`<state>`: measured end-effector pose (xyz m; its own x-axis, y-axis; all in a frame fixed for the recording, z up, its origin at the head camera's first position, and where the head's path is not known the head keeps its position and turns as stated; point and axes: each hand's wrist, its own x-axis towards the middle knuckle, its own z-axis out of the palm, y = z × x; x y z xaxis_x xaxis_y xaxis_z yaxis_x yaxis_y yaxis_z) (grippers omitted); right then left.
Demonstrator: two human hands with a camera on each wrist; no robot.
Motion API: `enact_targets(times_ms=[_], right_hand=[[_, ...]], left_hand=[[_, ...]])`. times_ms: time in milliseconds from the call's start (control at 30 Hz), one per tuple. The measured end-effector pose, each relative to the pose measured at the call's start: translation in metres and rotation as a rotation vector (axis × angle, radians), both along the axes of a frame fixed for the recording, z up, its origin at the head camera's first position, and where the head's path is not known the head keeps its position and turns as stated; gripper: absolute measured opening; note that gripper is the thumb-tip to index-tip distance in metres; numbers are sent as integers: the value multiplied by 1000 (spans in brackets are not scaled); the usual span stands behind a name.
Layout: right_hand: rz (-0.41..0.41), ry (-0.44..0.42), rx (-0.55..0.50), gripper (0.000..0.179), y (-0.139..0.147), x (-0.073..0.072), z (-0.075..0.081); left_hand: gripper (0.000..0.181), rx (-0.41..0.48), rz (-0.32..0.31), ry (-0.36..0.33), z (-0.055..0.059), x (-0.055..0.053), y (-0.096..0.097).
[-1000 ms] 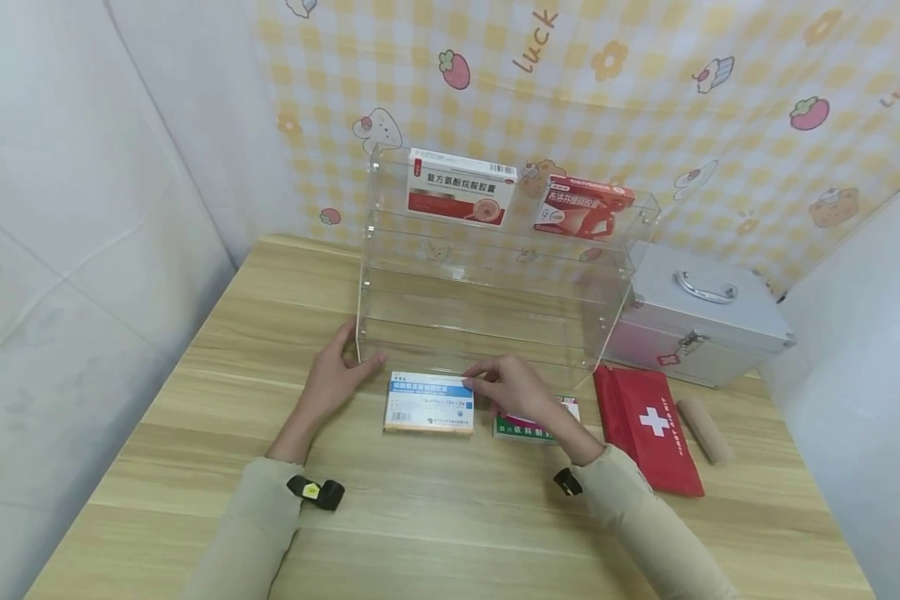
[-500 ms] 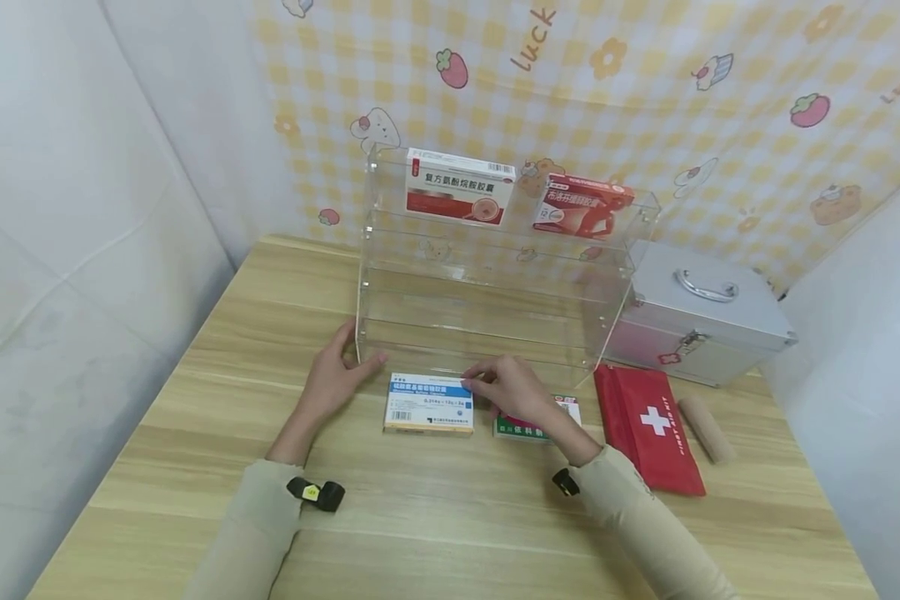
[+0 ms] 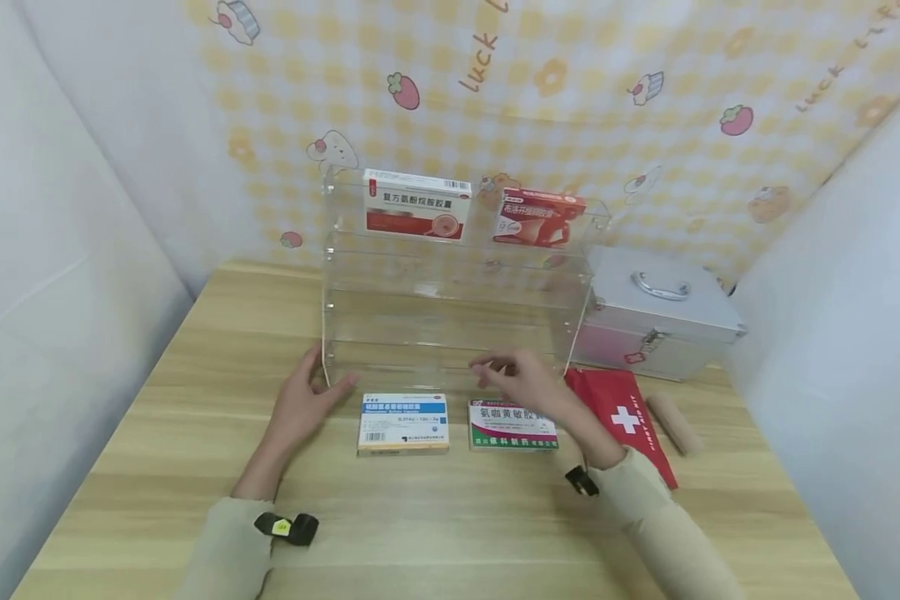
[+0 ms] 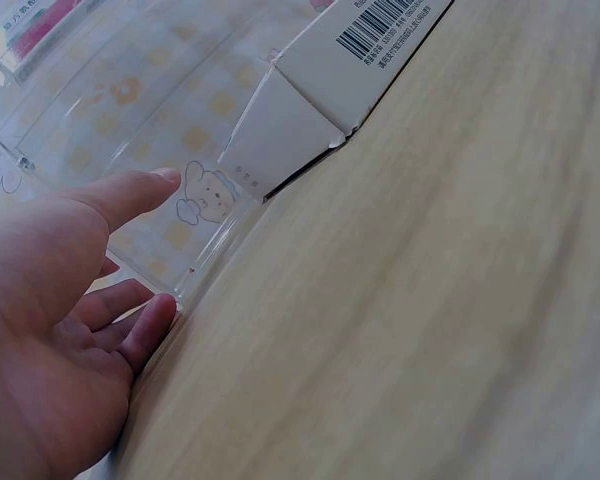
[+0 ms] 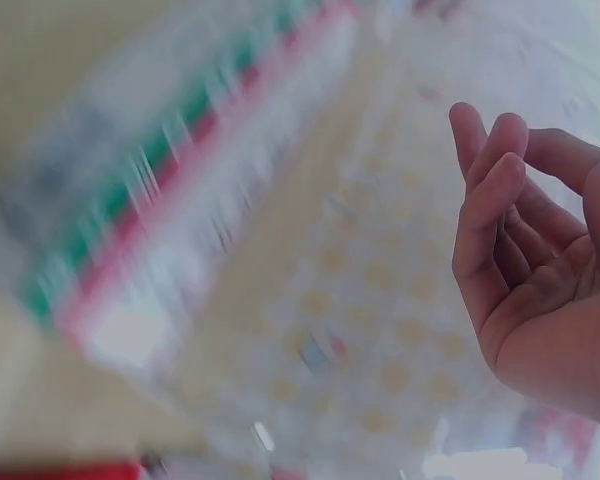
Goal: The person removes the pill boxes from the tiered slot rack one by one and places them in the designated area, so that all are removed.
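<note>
Low at the left corner of the clear acrylic shelf rack (image 3: 450, 333), my left hand (image 3: 303, 398) rests with its fingers at the side panel. Its thumb (image 4: 140, 192) extends freely in the left wrist view. A blue and white medicine box (image 3: 403, 423) lies on the table in front of the rack. To its right lies a green, white and pink medicine box (image 3: 513, 427). My right hand (image 3: 528, 382) is over that box's upper edge, before the rack. In the right wrist view its fingers (image 5: 485, 215) are loosely bent, holding nothing.
On the rack's top tier stand a white and red medicine box (image 3: 417, 207) and a red medicine box (image 3: 537, 218). To the right are a silver case (image 3: 656, 312), a red first aid pouch (image 3: 622, 417) and a tan roll (image 3: 673, 423).
My right hand has left the corner of the blue and white box and moved right. The head view has shifted, while my left hand stays at the rack's corner.
</note>
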<state>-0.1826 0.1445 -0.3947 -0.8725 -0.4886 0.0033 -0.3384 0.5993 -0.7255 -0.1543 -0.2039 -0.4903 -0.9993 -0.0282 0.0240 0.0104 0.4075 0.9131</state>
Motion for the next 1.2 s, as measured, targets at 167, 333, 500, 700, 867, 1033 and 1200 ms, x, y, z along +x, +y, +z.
enact_targets(times_ms=[167, 333, 500, 700, 867, 1033, 1200], right_hand=[[-55, 81, -18, 20, 25, -16, 37], [-77, 135, -20, 19, 41, -31, 72], [-131, 168, -11, 20, 49, -43, 111], [-149, 247, 36, 24, 58, -60, 155], [-193, 301, 73, 27, 64, -74, 182], [-200, 306, 96, 30, 68, -84, 200], [-211, 283, 93, 30, 70, -89, 207]], left_hand=[[89, -5, 11, 9, -1, 0, -3], [89, -8, 9, 14, -1, -1, -4], [88, -9, 11, 22, 0, -2, -5], [88, 0, 9, 24, 3, -3, -4], [87, 8, 0, 16, 3, -1, -4], [88, 14, -2, 11, 1, 2, -2], [87, 18, -5, 13, -1, 1, 0]])
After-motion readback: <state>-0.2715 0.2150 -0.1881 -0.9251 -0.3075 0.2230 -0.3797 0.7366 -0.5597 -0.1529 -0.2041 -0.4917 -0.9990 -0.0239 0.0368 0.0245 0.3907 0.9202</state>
